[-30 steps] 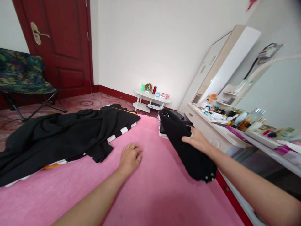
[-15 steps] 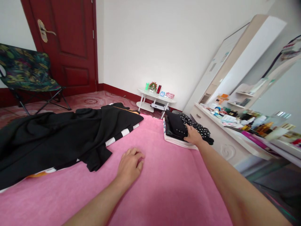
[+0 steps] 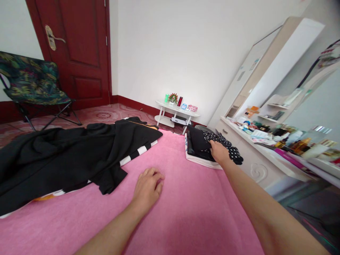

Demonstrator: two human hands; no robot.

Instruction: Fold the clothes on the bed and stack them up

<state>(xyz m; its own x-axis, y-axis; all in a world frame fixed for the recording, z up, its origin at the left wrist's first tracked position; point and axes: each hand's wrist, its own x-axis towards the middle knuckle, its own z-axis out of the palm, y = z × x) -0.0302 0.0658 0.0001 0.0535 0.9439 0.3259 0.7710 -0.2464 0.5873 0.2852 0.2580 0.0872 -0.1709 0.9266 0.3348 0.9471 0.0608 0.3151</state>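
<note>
My left hand (image 3: 148, 187) lies palm down on the pink bed cover (image 3: 183, 209), fingers loosely stretched and holding nothing. At the far right of the cover, my right hand (image 3: 220, 152) rests on a stack of folded clothes, touching a black garment with white dots (image 3: 231, 148). Its fingers look extended over the cloth, though the tips are partly hidden. Beside the dotted garment sits a folded plain black garment (image 3: 198, 139). A white folded piece (image 3: 203, 162) forms the bottom of the stack. Left of my left hand, a long black garment (image 3: 79, 152) is spread out, with black-and-white trim along its edge.
A dressing table (image 3: 247, 152) crowded with bottles stands at the right, below a mirror. Beyond the bed is a small white table (image 3: 166, 104) with a potted plant (image 3: 172, 98). A patterned folding chair (image 3: 34, 83) stands by the red door (image 3: 82, 53).
My right hand has shifted very slightly on the stack, its fingers drawn a little closer together. The view has tilted slightly. My left hand stays in place on the cover.
</note>
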